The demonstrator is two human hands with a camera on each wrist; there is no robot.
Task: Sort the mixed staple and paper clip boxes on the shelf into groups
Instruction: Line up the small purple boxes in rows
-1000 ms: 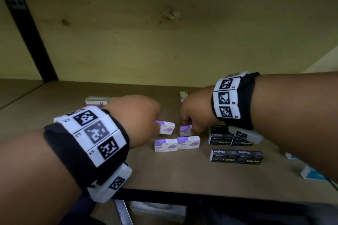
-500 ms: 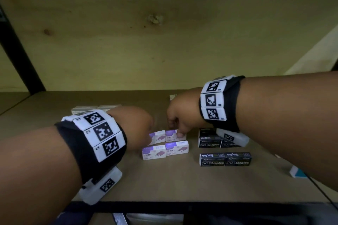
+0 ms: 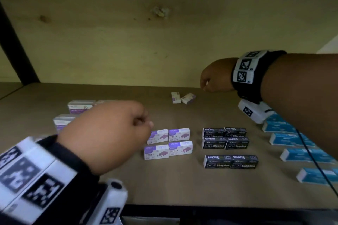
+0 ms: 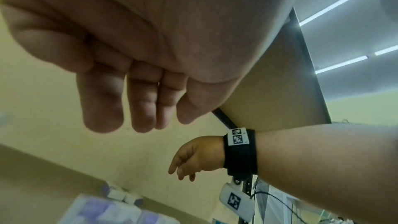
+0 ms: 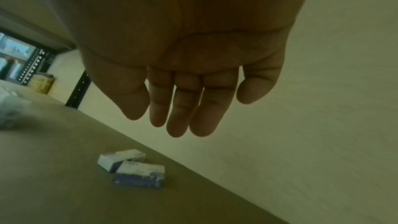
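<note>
Both hands, left [image 3: 108, 133] and right [image 3: 216, 76], hang relaxed and empty; the left hides some purple-and-white boxes [image 3: 73, 113].

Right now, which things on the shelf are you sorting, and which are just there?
Sorting:
purple staple boxes
black staple boxes
blue boxes
two loose small boxes
pale boxes at the back left

Just there:
black cable
shelf post

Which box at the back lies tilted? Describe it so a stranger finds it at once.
Start at the shelf's back wall. Below the right hand, two small purple-and-white boxes sit apart from the neat groups. Take the right one: it lies askew, while its neighbour points straight back.
</note>
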